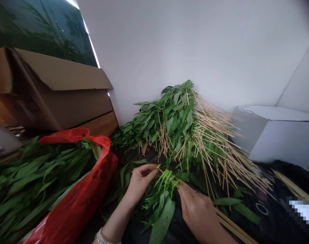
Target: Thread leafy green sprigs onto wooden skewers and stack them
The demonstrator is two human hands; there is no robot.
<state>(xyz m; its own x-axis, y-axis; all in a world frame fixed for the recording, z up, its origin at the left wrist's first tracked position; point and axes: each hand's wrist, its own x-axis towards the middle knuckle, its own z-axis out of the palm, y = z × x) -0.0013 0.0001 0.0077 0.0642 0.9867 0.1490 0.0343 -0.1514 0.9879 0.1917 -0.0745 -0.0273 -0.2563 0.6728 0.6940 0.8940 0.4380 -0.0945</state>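
My left hand point(143, 178) is closed in a pinch, thumb and forefinger together on the cut end of a leafy green stem point(158, 166) at the tip of a thin bamboo skewer. Several more green stems point(167, 178) are threaded side by side on that skewer, and their leaves point(163, 217) hang down between my hands. My right hand point(197, 210) is closed around the skewer just right of the stems; its fingertips are partly hidden. Behind the hands lies a large pile of skewered greens point(179, 112), with bare bamboo sticks point(220, 135) pointing right.
At left, a red plastic bag point(78, 203) holds loose leafy greens point(42, 173). A cardboard box point(68, 105) stands behind it, and a white box point(284, 132) sits at right. Loose bamboo skewers point(233, 227) and a small ring point(261, 209) lie on the black sheet at lower right.
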